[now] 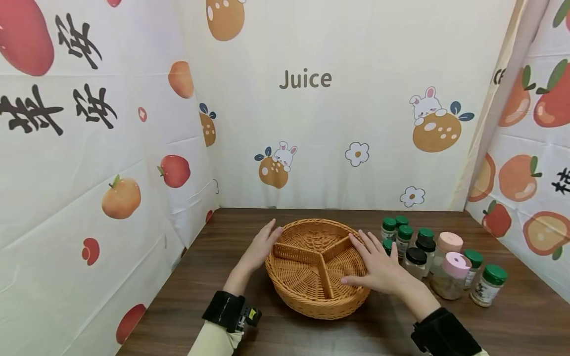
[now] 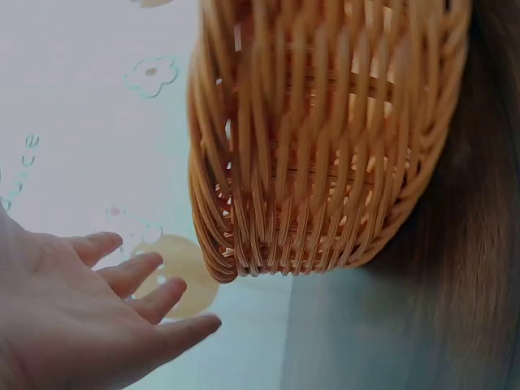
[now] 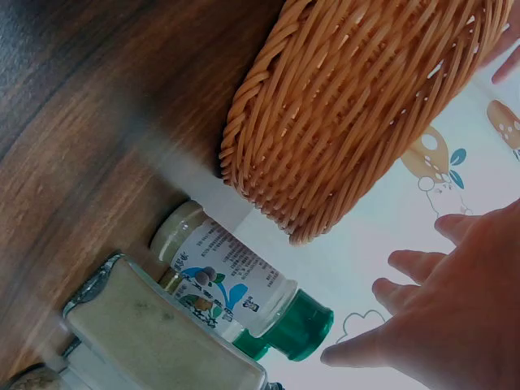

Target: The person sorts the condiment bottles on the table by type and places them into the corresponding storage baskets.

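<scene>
A round wicker basket (image 1: 307,309) with three compartments stands on the table, its sections bare. My left hand (image 1: 260,249) is at its left rim with fingers extended; in the left wrist view that hand (image 2: 89,313) looks apart from the woven wall (image 2: 325,154). On the right side, my right hand (image 1: 380,264) spreads its fingers over the rim. The right wrist view has this hand (image 3: 459,305) with fingers stretched out beside the basket (image 3: 349,114), gripping nothing. Whether any fingertip touches the rim I cannot tell.
Right of the basket, several jars crowd together: green-capped shakers (image 1: 489,286), a black-lidded jar (image 1: 415,263) and a pink-lidded jar (image 1: 451,277). A green-capped shaker (image 3: 236,272) stands close below the right hand. Printed cloth (image 1: 311,118) encloses the wooden table (image 1: 285,341) at back and sides.
</scene>
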Demonstrator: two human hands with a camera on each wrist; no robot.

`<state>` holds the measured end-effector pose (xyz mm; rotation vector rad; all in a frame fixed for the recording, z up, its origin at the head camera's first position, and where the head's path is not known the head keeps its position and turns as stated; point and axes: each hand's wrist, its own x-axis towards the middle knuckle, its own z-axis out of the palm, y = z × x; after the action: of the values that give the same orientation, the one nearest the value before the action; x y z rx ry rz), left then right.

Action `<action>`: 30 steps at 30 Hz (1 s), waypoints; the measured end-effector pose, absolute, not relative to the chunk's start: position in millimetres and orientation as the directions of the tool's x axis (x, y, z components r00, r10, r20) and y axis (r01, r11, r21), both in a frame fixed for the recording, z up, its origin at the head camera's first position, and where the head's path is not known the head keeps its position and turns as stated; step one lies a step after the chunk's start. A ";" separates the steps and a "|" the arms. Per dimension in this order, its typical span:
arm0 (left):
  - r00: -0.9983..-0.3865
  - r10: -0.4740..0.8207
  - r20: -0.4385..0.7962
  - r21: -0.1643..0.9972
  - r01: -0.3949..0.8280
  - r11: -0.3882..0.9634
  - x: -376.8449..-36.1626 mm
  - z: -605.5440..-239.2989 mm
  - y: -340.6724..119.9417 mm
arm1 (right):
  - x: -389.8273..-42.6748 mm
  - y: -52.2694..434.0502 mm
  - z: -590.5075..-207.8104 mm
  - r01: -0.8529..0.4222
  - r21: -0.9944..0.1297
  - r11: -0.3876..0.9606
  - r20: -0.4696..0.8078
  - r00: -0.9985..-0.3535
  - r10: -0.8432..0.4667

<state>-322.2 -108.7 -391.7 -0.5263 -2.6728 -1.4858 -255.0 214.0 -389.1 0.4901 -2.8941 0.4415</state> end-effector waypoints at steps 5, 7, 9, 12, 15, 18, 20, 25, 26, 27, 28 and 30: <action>-0.956 0.261 0.137 0.969 0.184 0.165 -327.0 -395.1 -122.1 | -254.0 213.2 -385.1 -0.341 -0.260 0.904 0.216 -0.932 -0.290; -0.959 0.251 0.129 0.989 0.145 0.044 -328.9 -398.2 -126.2 | -253.7 212.8 -384.0 -0.340 -0.264 0.903 0.214 -0.933 -0.289; -0.963 0.236 0.128 0.991 0.117 -0.060 -330.4 -402.5 -129.3 | -253.5 212.3 -383.4 -0.340 -0.266 0.902 0.213 -0.933 -0.289; -0.974 0.196 0.113 0.986 0.085 -0.146 -332.5 -411.1 -130.4 | -253.3 211.8 -383.4 -0.342 -0.273 0.899 0.219 -0.932 -0.288; -0.988 0.144 0.050 0.984 0.024 -0.176 -334.6 -422.4 -128.1 | -253.5 211.2 -384.6 -0.354 -0.279 0.893 0.230 -0.927 -0.295; -0.992 0.123 -0.019 0.978 -0.043 -0.202 -337.3 -435.9 -121.2 | -252.3 213.0 -384.6 -0.368 -0.297 0.881 0.248 -0.921 -0.301; -0.990 0.130 -0.047 0.975 -0.074 -0.209 -338.5 -443.5 -117.2 | -250.6 214.1 -382.4 -0.374 -0.324 0.869 0.260 -0.918 -0.299; -0.987 0.155 -0.051 0.980 -0.079 -0.183 -342.2 -453.0 -110.5 | -249.4 222.4 -371.7 -0.377 -0.400 0.835 0.303 -0.915 -0.267; -0.987 0.156 -0.047 0.982 -0.074 -0.174 -342.5 -453.7 -110.2 | -249.4 225.1 -368.6 -0.376 -0.424 0.824 0.312 -0.915 -0.257; -0.987 0.152 -0.043 0.983 -0.069 -0.171 -343.1 -454.6 -110.1 | -249.6 228.2 -365.6 -0.370 -0.445 0.816 0.319 -0.916 -0.242; -0.988 0.149 -0.038 0.985 -0.062 -0.163 -343.1 -455.1 -110.4 | -248.9 230.9 -361.9 -0.364 -0.470 0.804 0.324 -0.919 -0.226; -0.990 0.139 -0.034 0.985 -0.057 -0.162 -343.6 -456.1 -112.5 | -247.9 236.4 -354.5 -0.350 -0.513 0.784 0.334 -0.923 -0.193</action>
<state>-343.6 -112.5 -456.1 -0.1046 -2.1102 -2.4956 -247.9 236.4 -354.5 0.4208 -2.7124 0.8551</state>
